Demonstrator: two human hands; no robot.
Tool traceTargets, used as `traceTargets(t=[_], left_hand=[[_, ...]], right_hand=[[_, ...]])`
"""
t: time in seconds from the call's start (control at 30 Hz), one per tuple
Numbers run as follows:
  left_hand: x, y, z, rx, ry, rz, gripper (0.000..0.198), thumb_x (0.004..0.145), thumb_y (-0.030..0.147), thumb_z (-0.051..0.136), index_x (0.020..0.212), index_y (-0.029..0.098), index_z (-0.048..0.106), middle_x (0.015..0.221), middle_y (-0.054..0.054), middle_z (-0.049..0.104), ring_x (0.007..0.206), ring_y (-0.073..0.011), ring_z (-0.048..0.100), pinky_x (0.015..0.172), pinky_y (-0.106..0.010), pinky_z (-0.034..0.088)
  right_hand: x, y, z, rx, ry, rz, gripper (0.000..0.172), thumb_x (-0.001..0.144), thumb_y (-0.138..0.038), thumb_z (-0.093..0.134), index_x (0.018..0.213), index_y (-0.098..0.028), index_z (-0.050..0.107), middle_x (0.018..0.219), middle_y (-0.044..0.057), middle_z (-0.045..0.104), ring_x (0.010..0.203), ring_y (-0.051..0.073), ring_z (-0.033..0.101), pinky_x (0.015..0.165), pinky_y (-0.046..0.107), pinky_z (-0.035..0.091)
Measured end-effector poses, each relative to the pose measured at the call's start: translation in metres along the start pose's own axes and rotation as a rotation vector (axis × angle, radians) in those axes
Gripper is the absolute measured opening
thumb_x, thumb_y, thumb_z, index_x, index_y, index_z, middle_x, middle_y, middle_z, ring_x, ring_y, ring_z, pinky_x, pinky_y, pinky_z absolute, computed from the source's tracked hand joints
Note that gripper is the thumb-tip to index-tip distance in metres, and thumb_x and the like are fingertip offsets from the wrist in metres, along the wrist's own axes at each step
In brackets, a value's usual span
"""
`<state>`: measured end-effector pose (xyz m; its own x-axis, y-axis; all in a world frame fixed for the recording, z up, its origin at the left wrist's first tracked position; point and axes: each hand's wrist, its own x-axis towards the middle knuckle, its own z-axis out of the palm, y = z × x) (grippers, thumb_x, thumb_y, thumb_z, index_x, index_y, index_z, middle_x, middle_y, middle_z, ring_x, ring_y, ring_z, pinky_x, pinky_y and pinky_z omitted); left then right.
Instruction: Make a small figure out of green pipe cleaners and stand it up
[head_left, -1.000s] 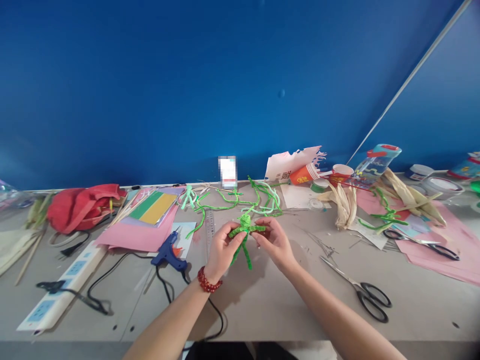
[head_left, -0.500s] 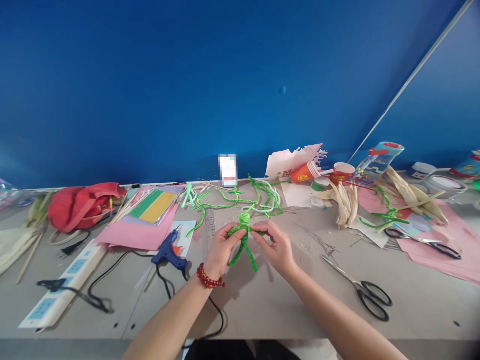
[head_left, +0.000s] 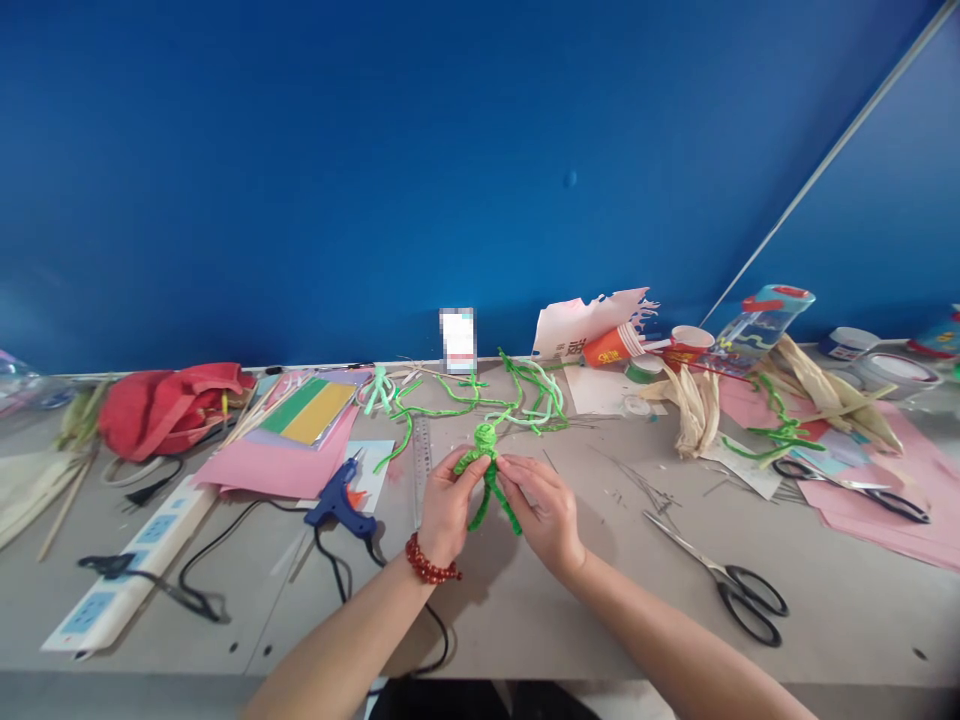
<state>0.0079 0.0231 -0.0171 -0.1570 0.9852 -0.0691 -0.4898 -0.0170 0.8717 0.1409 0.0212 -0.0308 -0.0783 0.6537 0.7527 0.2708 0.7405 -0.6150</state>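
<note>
A small green pipe-cleaner figure [head_left: 486, 437], with a round coiled head and two dangling legs, is held upright over the table between my hands. My left hand [head_left: 448, 500] pinches its left arm and side, with a red bead bracelet on the wrist. My right hand [head_left: 546, 508] has its fingers closed on the figure's right side, just below the head; the right arm is hidden behind the fingers. Loose green pipe cleaners [head_left: 534, 395] lie behind the figure, near the wall.
A blue glue gun [head_left: 341, 508] and a white power strip [head_left: 124, 575] lie left, with cords. Black-handled scissors [head_left: 739, 590] lie right. Farther back are a red bag [head_left: 169, 405], coloured sheets [head_left: 307, 412], paper cups [head_left: 615, 345], corn husks [head_left: 694, 410] and a bottle [head_left: 765, 320].
My right hand has moved slightly left, closer to my left hand and the figure's body. The figure's legs have swung a little to the right.
</note>
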Motion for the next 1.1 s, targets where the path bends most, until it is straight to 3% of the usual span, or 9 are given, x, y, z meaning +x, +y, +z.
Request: traceTargets(t=[0.27,0.47,0.77,0.97,1.1], left_hand=[[0.0,-0.002,-0.001,0.017,0.002,0.019,0.016,0.068,0.025,0.082,0.076,0.017,0.071,0.074,0.002,0.067,0.074,-0.0107,0.058,0.072,-0.021,0.046],[-0.001,0.003,0.0,-0.01,0.075,-0.049,0.025,0.063,0.027,0.086,0.08,0.015,0.072,0.072,0.001,0.069,0.068,-0.0094,0.059,0.066,-0.02,0.045],[-0.002,0.002,0.002,-0.037,0.045,-0.045,0.022,0.064,0.026,0.085,0.077,0.016,0.071,0.073,0.001,0.07,0.07,-0.01,0.061,0.068,-0.019,0.048],[-0.004,0.002,0.002,0.009,0.014,-0.017,0.024,0.065,0.026,0.084,0.082,0.016,0.072,0.076,0.0,0.071,0.073,-0.0119,0.063,0.073,-0.022,0.049],[-0.005,0.002,0.002,0.068,-0.049,0.023,0.023,0.069,0.025,0.082,0.087,0.018,0.07,0.082,-0.001,0.072,0.077,-0.0133,0.065,0.074,-0.023,0.05]], right_hand=[[0.001,0.001,-0.001,-0.02,-0.055,0.005,0.032,0.092,-0.012,0.055,0.116,-0.027,0.068,0.106,0.009,0.074,0.097,0.022,0.07,0.083,0.037,0.058],[0.004,0.006,-0.009,0.061,-0.008,0.282,0.026,0.091,-0.023,0.06,0.116,-0.024,0.068,0.102,0.008,0.075,0.085,0.02,0.071,0.076,0.033,0.058],[0.001,-0.001,-0.002,0.073,-0.055,0.307,0.009,0.087,-0.025,0.065,0.091,-0.023,0.073,0.083,0.004,0.076,0.075,0.019,0.071,0.071,0.029,0.056],[0.005,0.001,-0.009,0.261,-0.032,0.436,0.023,0.093,-0.033,0.058,0.112,-0.023,0.067,0.1,0.007,0.073,0.086,0.02,0.07,0.078,0.032,0.056],[0.011,0.004,-0.011,0.366,-0.118,0.506,0.023,0.094,-0.037,0.055,0.101,-0.021,0.069,0.091,0.005,0.071,0.075,0.017,0.067,0.068,0.028,0.055]])
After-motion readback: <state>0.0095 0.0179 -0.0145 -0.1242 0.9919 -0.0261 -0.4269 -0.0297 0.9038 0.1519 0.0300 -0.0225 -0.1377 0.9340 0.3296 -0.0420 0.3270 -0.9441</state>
